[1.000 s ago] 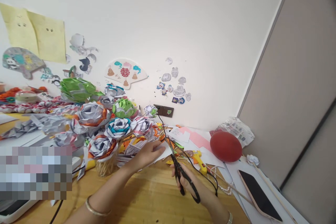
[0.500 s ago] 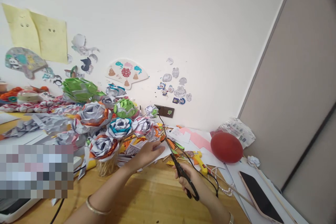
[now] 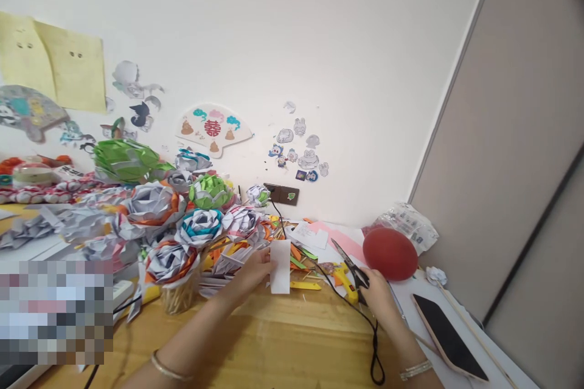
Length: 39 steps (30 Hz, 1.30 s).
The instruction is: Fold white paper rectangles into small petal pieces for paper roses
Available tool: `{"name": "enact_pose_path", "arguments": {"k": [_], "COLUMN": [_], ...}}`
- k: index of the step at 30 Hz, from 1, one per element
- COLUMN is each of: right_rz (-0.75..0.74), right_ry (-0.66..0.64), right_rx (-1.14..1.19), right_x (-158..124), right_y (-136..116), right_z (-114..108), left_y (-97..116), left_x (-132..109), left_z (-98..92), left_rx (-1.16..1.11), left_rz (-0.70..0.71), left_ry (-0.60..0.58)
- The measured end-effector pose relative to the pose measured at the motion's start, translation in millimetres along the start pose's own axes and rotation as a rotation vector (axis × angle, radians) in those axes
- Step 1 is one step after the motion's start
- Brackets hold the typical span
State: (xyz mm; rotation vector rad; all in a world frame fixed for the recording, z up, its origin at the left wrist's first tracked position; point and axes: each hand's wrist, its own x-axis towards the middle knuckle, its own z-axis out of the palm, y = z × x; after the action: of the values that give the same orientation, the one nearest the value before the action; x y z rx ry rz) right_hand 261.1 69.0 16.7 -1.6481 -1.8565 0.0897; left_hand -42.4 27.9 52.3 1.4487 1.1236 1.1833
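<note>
A small white paper strip (image 3: pixel 281 267) stands upright in my left hand (image 3: pixel 256 268), pinched along its left edge. My right hand (image 3: pixel 376 295) is closed around the handles of black-handled scissors (image 3: pixel 349 258). Their blades point up and to the left, apart from the paper, over the yellow glue gun (image 3: pixel 345 284). The glue gun's black cord (image 3: pixel 349 305) runs along the table beneath my right hand. A folded yellow strip (image 3: pixel 305 285) lies just right of the white paper.
Folded paper flowers (image 3: pixel 171 258) crowd the left, some in a stick-filled holder (image 3: pixel 180 298). A red balloon (image 3: pixel 390 254) and a crumpled plastic bag (image 3: pixel 410 226) are at the back right. A phone (image 3: pixel 449 337) lies on white sheets at the right edge.
My right hand has moved right and away from my left, taking the scissors along. The white paper, earlier lower and at the blades, is now held upright and separate from them.
</note>
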Motion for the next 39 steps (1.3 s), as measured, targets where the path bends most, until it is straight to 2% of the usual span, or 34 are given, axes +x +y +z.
{"name": "enact_pose_path", "arguments": {"k": [5,12,19,27,29,31,32,35,36,39], "right_rz": [0.040,0.030,0.045,0.046,0.035,-0.032,-0.090,-0.277,-0.322,-0.329], "right_ry": [-0.005,-0.027,0.017,0.107,0.120,0.084,0.032,-0.301,-0.373,-0.406], "right_rx": [-0.129,-0.244,-0.356,-0.433,-0.370,-0.150,0.025,0.497,0.553,0.594], "right_x": [3,3,-2,-10,-11,-14,-16,-27,-32,-41], "right_y": [22,28,14,-10,-19,-32,-41,-68,-76,-87], "right_z": [3,8,0,-10,-14,-16,-16,-12,-11,-9], "left_y": [1,3,-2,-13,-15,-17,-19,-26,-28,-34], "left_x": [-3,-3,-2,-7,-10,-13,-14,-17,-18,-20], "left_z": [6.9,7.8,9.8,39.0,45.5,50.6,52.8,58.8,60.6,65.0], "left_rx": [-0.117,-0.225,-0.241,-0.082,-0.033,0.019,0.056,0.206,0.226,0.188], "left_rz": [-0.013,-0.011,0.009,0.051,0.069,0.085,0.094,0.128,0.141,0.129], "left_ry": [-0.038,-0.071,-0.115,-0.225,-0.223,-0.221,-0.218,-0.200,-0.195,-0.179]}}
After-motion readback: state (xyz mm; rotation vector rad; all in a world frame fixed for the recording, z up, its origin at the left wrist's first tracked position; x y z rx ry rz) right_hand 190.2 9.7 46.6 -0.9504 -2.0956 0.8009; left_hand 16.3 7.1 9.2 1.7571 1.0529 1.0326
